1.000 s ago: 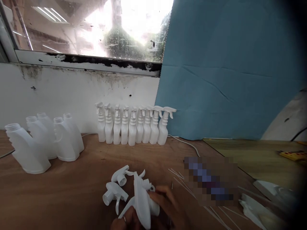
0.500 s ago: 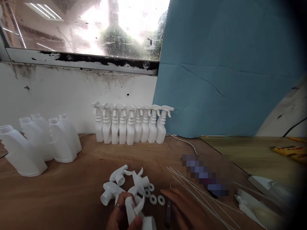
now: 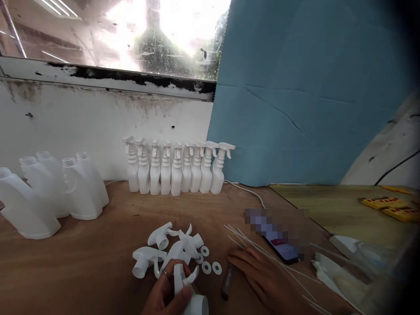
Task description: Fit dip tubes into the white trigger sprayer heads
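My left hand is closed around a white trigger spray head, its wide collar facing down and right. Just beyond lie several loose spray heads in a pile, with several flat white washers at their right. My right hand rests low over the table, fingers stretched out to the left. Its fingertips are beside a small tool with a dark handle; the tool's far end is hidden by them. Thin white dip tubes run behind and under the right hand.
Finished-looking spray bottles stand in a row by the wall. Several open white bottles without heads stand at the left. A phone lies right of centre. Plastic bags and yellow objects are at the right.
My right hand has moved slightly up over the tubes, and its fingers now cover the tool's thin tip. The left hand keeps the spray head. The view has shifted slightly.
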The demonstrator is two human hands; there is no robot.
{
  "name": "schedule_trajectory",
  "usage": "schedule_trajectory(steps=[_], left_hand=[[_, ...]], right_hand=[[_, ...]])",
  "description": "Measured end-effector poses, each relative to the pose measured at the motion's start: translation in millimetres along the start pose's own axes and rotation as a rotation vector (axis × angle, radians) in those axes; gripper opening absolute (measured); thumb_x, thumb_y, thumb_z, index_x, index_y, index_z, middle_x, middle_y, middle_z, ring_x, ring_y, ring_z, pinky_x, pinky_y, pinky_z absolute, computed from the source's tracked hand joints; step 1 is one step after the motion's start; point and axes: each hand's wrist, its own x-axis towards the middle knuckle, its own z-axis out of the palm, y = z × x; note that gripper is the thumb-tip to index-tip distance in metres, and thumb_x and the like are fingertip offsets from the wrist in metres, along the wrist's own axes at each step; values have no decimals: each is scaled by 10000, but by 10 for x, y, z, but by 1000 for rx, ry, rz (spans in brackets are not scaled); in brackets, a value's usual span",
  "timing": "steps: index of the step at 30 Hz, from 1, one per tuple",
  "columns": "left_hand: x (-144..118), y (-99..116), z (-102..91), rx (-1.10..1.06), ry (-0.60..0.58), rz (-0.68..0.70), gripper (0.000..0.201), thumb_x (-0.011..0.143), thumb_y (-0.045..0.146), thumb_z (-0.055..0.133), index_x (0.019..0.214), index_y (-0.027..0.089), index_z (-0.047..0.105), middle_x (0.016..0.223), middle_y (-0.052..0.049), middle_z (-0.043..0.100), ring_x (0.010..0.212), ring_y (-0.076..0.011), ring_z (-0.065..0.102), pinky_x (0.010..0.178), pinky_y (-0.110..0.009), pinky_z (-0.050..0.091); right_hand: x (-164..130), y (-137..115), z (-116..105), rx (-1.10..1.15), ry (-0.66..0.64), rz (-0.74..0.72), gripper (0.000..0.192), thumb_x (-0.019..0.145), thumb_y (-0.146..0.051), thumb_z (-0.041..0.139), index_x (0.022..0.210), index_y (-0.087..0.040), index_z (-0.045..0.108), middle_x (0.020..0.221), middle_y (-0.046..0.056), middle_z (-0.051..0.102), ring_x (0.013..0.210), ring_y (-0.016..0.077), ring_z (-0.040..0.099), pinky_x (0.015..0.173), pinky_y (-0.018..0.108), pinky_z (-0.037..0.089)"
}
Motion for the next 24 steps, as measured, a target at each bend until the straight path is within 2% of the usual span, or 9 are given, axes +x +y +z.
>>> schedule_trajectory(steps=[3,6,8,9,11,13,16,19,24], left_hand=[[56,-23,-46,-155,55,-56,582,776,541,711,1131,227,373,793,17,525,619,-109,527,582,-231,412],[124,-34,-91,-265,37,-107,717,793,540,686,1248,271,202,741,25,562,500,-153,581,485,-244,435],[164,-53,-129,-302,50,-83,707,796,500,686,1249,265,196,727,25,574,439,-147,573,423,-197,379],[181,-69,-148,-322,59,-64,668,798,477,680,1231,255,223,727,22,580,427,-146,571,402,-178,348],[207,-106,-181,-353,79,-36,580,800,448,667,1182,230,290,713,16,588,420,-145,567,389,-168,324],[223,-138,-197,-375,129,-7,556,772,427,704,1135,202,349,681,16,591,456,-136,569,422,-175,355],[221,-143,-174,-374,229,27,659,663,429,822,1090,159,399,667,4,610,547,-118,571,517,-191,417],[180,-93,-97,-315,252,15,738,625,515,840,1081,159,382,660,7,606,525,-103,542,496,-187,402],[96,-11,25,-227,217,-43,743,664,557,800,1133,189,356,666,49,558,470,-82,493,464,-186,372]], right_hand=[[-60,184,-16,-86,19,-142,382,944,-129,455,1281,-238,598,1095,71,724,961,229,685,859,342,583],[-78,138,36,-80,196,-174,321,940,-153,520,1237,-233,615,1040,67,736,930,236,699,847,345,589],[-16,-62,79,58,396,-51,173,914,-175,573,1048,-243,660,937,50,735,842,221,714,776,308,606],[42,-202,96,213,497,107,71,896,-191,594,893,-250,633,840,26,710,746,196,708,698,269,606],[196,-518,128,290,580,273,88,937,-205,539,861,-242,512,870,49,676,768,188,704,664,243,594],[364,-800,174,550,573,344,77,960,-254,518,884,-261,512,846,16,682,732,161,710,618,196,577],[538,-1021,312,698,648,151,28,958,-288,530,974,-289,553,826,-5,696,720,164,698,625,217,568],[572,-1021,482,703,601,-86,80,941,-275,562,1020,-286,565,821,-1,720,688,171,692,656,249,576],[526,-937,473,669,563,-75,88,959,-263,544,1031,-254,594,868,44,720,744,175,681,665,264,566]])
